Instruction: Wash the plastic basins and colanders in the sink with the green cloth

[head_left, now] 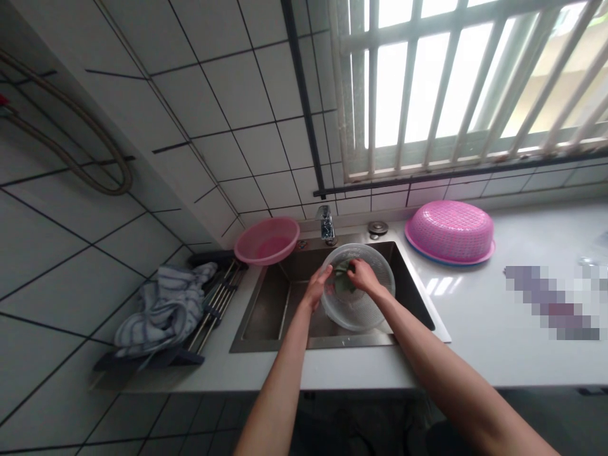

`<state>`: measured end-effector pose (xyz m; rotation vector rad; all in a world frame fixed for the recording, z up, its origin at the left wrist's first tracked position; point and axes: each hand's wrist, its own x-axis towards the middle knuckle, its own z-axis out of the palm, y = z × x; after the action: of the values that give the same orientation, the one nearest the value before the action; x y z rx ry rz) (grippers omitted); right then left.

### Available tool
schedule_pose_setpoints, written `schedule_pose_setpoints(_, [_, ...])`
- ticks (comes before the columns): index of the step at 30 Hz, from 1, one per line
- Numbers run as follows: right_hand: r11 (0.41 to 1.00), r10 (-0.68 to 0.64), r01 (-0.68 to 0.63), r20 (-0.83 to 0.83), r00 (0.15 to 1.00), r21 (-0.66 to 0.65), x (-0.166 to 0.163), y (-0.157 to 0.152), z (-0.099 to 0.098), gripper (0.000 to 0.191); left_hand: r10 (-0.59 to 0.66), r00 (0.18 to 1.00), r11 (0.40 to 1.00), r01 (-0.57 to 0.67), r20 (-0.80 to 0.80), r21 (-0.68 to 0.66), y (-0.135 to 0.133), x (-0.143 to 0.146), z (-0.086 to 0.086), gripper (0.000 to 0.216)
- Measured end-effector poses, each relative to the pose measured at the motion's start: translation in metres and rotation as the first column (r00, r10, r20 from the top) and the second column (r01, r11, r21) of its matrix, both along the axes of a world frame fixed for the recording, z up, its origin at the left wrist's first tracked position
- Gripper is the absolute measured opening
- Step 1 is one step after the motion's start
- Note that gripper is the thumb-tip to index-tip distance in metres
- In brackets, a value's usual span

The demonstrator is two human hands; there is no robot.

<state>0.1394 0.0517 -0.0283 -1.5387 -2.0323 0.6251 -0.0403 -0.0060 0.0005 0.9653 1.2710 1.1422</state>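
A white perforated plastic colander (361, 320) is in the right part of the steel sink (273, 310), tilted toward me. My left hand (316, 288) grips its left rim, thumb on the inner side. Inside the colander, my right hand (361, 275) is closed, its fingers pressing a flat green piece (345, 282) against the inner wall. Whether the green piece is a scouring pad, a cloth or a leaf I cannot make out. Behind the colander stands the chrome faucet (325, 223).
A pink basin (267, 240) sits on the sink's back left corner. To the right, an upturned pink basket (449, 231) rests on the counter. A drain strainer (378, 228) lies behind the sink. A striped cloth (164, 310) covers a folded rack (216, 313) at left. Window bars rise behind.
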Motion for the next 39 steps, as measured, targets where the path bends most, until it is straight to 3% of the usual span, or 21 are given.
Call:
schedule_pose_setpoints(3, [0.975,0.125,-0.091,0.163,0.979,-0.204,0.005,-0.003,-0.003,0.021,0.077,0.996,0.996,-0.078,-0.035,-0.036,0.000,-0.003,0.002,0.074])
schedule_pose_setpoints(6, [0.903,0.348,-0.285,0.159,0.924,-0.322,-0.004,-0.013,-0.005,0.016,0.110,0.993,0.993,-0.112,-0.047,-0.046,0.002,-0.006,0.001,0.074])
schedule_pose_setpoints(8, [0.880,0.427,-0.396,0.073,0.901,-0.262,-0.012,-0.017,-0.003,0.013,0.080,0.996,0.997,-0.080,-0.046,0.007,0.004,-0.005,-0.002,0.070])
schedule_pose_setpoints(10, [0.906,0.412,-0.413,-0.027,0.911,-0.094,-0.015,-0.015,-0.002,0.017,0.036,0.999,0.997,-0.034,-0.028,0.074,0.004,-0.004,-0.005,0.065])
schedule_pose_setpoints(12, [0.961,0.275,-0.270,-0.104,0.956,0.060,-0.013,-0.009,-0.002,0.027,0.002,1.000,0.997,-0.003,0.004,0.082,0.004,-0.003,-0.005,0.064])
schedule_pose_setpoints(14, [0.994,0.066,-0.054,-0.136,0.988,0.094,-0.008,-0.001,-0.003,0.036,-0.005,1.000,0.999,0.004,0.030,0.034,0.003,-0.002,-0.003,0.067])
schedule_pose_setpoints(16, [0.992,-0.072,0.088,-0.169,0.983,0.093,-0.003,0.005,-0.005,0.044,0.022,0.999,1.000,-0.021,0.048,-0.008,0.002,-0.003,0.000,0.067])
schedule_pose_setpoints(20, [0.959,-0.067,0.146,-0.305,0.950,0.244,-0.002,0.004,0.001,0.053,0.155,0.986,0.988,-0.154,0.064,-0.022,0.003,-0.008,0.002,0.059])
schedule_pose_setpoints(24, [0.914,0.045,0.097,-0.335,0.941,0.394,-0.006,-0.006,0.019,0.052,0.206,0.976,0.973,-0.197,-0.065,0.121,0.008,-0.013,-0.003,0.053])
schedule_pose_setpoints(29, [0.828,0.301,-0.222,-0.076,0.951,0.515,-0.016,-0.021,0.042,0.048,0.107,0.973,0.968,-0.055,-0.205,0.244,0.014,-0.017,-0.011,0.040])
schedule_pose_setpoints(33, [0.761,0.354,-0.320,0.053,0.934,0.564,-0.020,-0.030,0.049,0.036,0.113,0.945,0.957,-0.020,-0.306,0.291,0.017,-0.020,-0.016,0.025])
schedule_pose_setpoints(36, [0.758,0.369,-0.365,0.107,0.923,0.541,-0.012,-0.030,0.043,0.033,0.124,0.925,0.956,-0.014,-0.359,0.293,0.016,-0.018,-0.016,0.024])
schedule_pose_setpoints(39, [0.801,0.377,-0.381,0.105,0.920,0.462,0.002,-0.025,0.030,0.032,0.123,0.897,0.955,0.010,-0.425,0.298,0.011,-0.013,-0.011,0.024])
